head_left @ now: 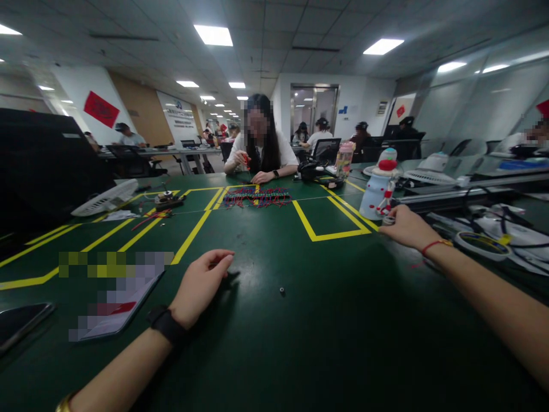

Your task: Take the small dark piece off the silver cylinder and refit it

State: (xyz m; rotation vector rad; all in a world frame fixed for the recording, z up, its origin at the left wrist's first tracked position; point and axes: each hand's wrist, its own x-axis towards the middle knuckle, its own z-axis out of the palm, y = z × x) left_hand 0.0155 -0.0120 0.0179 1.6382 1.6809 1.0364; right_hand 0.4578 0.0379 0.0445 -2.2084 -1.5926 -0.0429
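Observation:
My left hand, with a black band at the wrist, hovers over the green table. Its fingers are curled, thumb and forefinger close together; anything between them is too small to make out. To its right a tiny metal nut-like piece lies on the tabletop. My right hand reaches far out to the right, its fingers closed on a small grey round piece. Just behind that piece stands a light blue bottle with a red and blue top.
Opposite, a person holds a red-handled tool over a row of wired parts. A phone and a tablet-like flat thing lie left. White fans stand at the sides. Tape rolls and cables crowd the right.

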